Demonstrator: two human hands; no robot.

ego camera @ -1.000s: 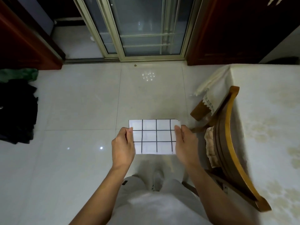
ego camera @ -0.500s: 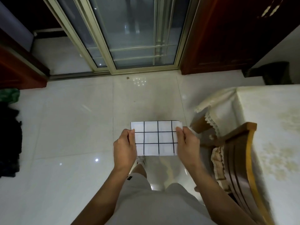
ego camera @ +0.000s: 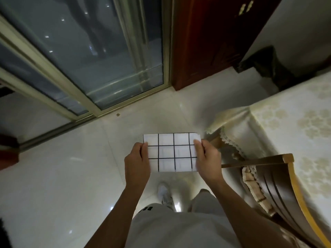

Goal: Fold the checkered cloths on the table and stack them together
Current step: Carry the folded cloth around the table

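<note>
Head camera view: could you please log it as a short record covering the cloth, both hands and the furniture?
Cloth: folded, white with black grid lines, held in the air above the pale tiled floor
Left hand: grips the cloth's left edge
Right hand: grips the cloth's right edge
Table: covered in a cream floral tablecloth, at right, apart from the cloth
Chair: curved, wooden, beside the table
Stack: none in view

1. The folded checkered cloth [ego camera: 172,153], pinched between the left hand [ego camera: 137,163] and the right hand [ego camera: 208,161], is now nearer to the corner of the table [ego camera: 286,122].
2. A white shoe [ego camera: 165,194] has stepped forward, left of the table.
3. The glass door [ego camera: 107,51] beyond the table looks closer.
</note>
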